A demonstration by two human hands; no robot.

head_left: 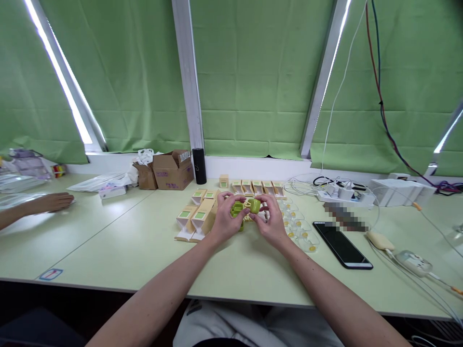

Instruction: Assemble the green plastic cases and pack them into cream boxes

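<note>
Between my two hands is a small rounded olive-green case (255, 206). My right hand (270, 220) pinches it by its right side with the thumb and fingers. My left hand (228, 218) is closed at its left side, on a small pale yellow loop-like piece (247, 205) whose exact kind I cannot make out. Behind my left fingers, more green cases (237, 210) stand on the table, partly hidden. Open small cardboard boxes (198, 217) with green square labels are just left of my left hand. Clear plastic pieces with yellow centres (298, 224) lie right of my right hand.
A row of open small boxes (257, 187) stands behind my hands. Further right are a black phone (342, 245), a power strip (347, 194) and loose cables. Brown cartons (173, 171) and a black cylinder (199, 166) stand at the back. Another person's hand (54, 202) rests at far left.
</note>
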